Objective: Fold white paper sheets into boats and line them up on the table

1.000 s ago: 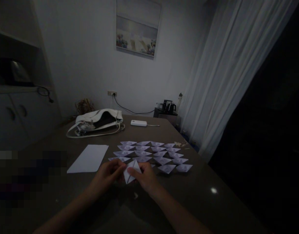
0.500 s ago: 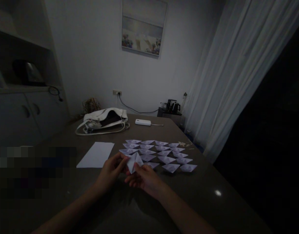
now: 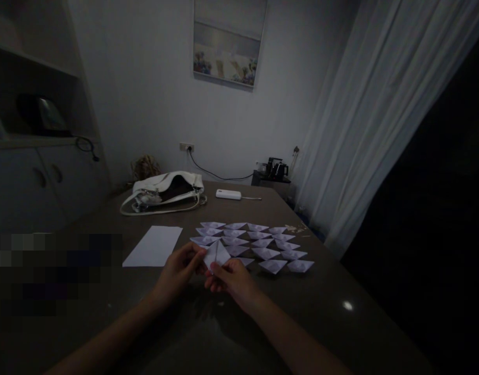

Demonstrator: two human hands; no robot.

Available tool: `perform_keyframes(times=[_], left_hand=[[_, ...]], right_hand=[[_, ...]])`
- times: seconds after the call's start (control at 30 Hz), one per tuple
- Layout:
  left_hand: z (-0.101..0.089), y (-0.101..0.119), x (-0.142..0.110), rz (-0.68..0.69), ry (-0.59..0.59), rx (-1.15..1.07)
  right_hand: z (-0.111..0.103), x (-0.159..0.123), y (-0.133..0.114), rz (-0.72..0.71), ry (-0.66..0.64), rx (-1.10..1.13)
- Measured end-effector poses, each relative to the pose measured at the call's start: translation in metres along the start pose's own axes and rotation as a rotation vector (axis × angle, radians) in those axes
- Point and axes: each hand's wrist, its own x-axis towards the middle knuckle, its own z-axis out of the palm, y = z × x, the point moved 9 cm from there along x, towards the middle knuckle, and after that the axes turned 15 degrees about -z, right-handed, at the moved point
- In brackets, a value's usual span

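Note:
A small folded piece of white paper (image 3: 217,253), diamond-shaped with a crease down its middle, is held up over the table between my hands. My left hand (image 3: 183,265) pinches its left corner between thumb and fingers. At its lower right edge, my right hand (image 3: 231,278) grips it with the thumb in front and the fingers curled behind. Several folded paper boats (image 3: 266,253) stand in rows just beyond, and the hands and paper cover part of the nearer left ones. To the left lies a sheet of white paper (image 3: 153,246), flat on the table.
The dark table (image 3: 239,338) carries a white handbag (image 3: 164,192) at the back left and a white power bank (image 3: 228,195) with a short cable. Small crumb-like bits (image 3: 296,228) lie by the right edge. A sheer curtain (image 3: 352,130) hangs on the right.
My right thumb has moved down and left on the folded paper, toward its lower tip, and the paper's visible front looks flatter. The whole view has shifted slightly.

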Motion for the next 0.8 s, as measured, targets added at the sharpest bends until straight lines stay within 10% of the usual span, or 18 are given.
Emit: perform_keyframes(times=[0.8], left_hand=[[0.014, 0.004, -0.003, -0.07, -0.132, 0.08]], right_hand=[[0.013, -0.001, -0.031, -0.231, -0.165, -0.357]])
